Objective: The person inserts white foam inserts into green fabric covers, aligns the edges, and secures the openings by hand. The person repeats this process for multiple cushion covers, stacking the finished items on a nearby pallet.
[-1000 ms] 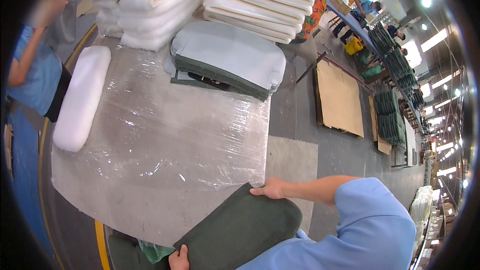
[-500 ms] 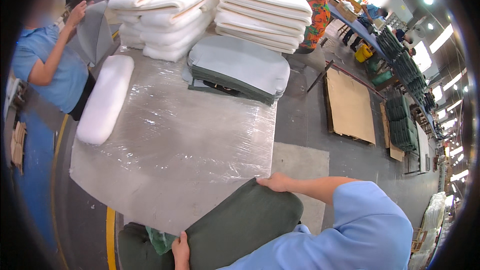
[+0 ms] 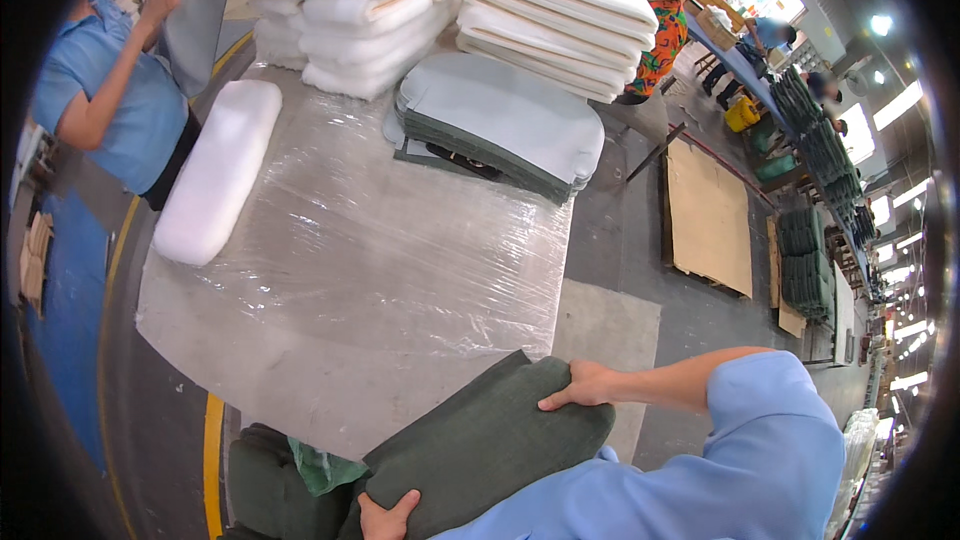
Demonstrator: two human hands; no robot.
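Note:
A long dark green cushion (image 3: 490,440) with rounded ends lies slantwise against my body at the near edge of the table. My right hand (image 3: 582,386) grips its far right end, thumb on top and fingers wrapped around the side. Lower down, my left hand (image 3: 388,516) holds the near left part, thumb resting on the fabric; its other fingers are partly hidden. Left of it sit more dark green cushions (image 3: 280,490) with a scrap of green cloth or film (image 3: 325,465) on them.
The film-covered table (image 3: 400,280) bears a white foam pad (image 3: 222,170), stacked grey-and-green fabric pieces (image 3: 500,110) and folded white padding (image 3: 560,20). A co-worker (image 3: 115,110) at the left holds a grey piece. Cardboard (image 3: 708,220) lies on the floor at right.
My right hand has shifted from the cushion's far corner onto its rounded right end. My left hand has moved slightly right and down, now with its thumb over the fabric.

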